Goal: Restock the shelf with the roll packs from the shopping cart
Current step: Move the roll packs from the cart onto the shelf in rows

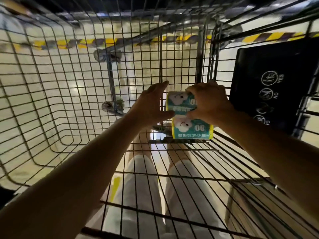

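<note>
Both forearms reached down into the wire shopping cart (57, 94) from the 6 o'clock edge of the view. The right hand (209, 102) was curled over the upper roll pack (179, 103), with thumb and fingers gripping its right end. The left hand (151, 104) was spread open, fingers extended toward 12 o'clock, with the thumb touching the left end of the same pack; whether the palm made contact could not be determined.

The upper roll pack lay just right of centre, resting on a lower roll pack (192, 129) at its 5 o'clock side. Each pack was a short cylinder wrapped in teal film with yellow end bands, a white cartoon figure and a boxed numeral. The printing appeared upside down. The lower pack sat on the cart's wire floor beside the rear wire panel.

A black placard (269, 66) bearing YES and NO symbols stood at 3 o'clock against the cart's side. Through the mesh, a pale glossy floor (57, 62) showed, with a yellow-and-black hazard stripe (269, 36) toward 12 o'clock. Light trousers (141, 187) were visible beneath the grid at 6 o'clock.
</note>
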The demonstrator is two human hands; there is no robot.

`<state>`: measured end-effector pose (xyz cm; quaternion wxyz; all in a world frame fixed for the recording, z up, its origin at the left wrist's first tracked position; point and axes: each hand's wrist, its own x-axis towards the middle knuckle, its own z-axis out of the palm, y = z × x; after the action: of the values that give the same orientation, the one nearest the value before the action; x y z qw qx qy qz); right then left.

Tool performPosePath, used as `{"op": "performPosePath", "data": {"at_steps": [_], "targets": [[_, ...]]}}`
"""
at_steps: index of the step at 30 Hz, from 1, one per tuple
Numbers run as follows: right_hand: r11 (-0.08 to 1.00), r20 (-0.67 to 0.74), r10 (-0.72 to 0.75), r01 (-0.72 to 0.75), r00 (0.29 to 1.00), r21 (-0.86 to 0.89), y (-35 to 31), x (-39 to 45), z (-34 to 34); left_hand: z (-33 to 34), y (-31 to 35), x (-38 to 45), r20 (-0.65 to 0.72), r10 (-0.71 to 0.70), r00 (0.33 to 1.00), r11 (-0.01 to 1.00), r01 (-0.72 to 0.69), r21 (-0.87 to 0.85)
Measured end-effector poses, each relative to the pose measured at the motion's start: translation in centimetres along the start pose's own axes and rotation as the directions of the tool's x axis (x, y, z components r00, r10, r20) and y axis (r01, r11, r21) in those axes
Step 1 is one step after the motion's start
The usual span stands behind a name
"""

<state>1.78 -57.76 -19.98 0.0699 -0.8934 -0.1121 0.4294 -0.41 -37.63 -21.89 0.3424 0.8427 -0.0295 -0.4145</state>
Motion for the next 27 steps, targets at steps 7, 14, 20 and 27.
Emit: {"op": "performPosePath", "data": {"at_steps": [7,14,20,27], "targets": [[0.946,-0.029,-0.172,0.173,0.985,0.273,-0.2,0.1,-0.5,-1.1,-1.2,0.8,0.124,0.072,0.990,0.996,-0.065,-0.065],[0.842,-0.307,0.040,0.133,0.951,0.523,-1.2,-2.2,1.1,-2.5,-2.4,-0.1,0.023,0.010,1.000,1.000,-0.010,-0.028],[0.993,0.083,-0.010,0.001,0.997,0.115,-0.1,-2.7,5.4,-0.8,-5.2,-2.2,-0.169,-0.254,0.952,0.964,0.235,-0.123],[0.982,0.127,0.003,0.022,0.992,-0.189,-0.7,-2.2,8.9,0.2,-6.2,-3.0,-0.234,-0.404,0.884,0.902,0.343,-0.261]]}}
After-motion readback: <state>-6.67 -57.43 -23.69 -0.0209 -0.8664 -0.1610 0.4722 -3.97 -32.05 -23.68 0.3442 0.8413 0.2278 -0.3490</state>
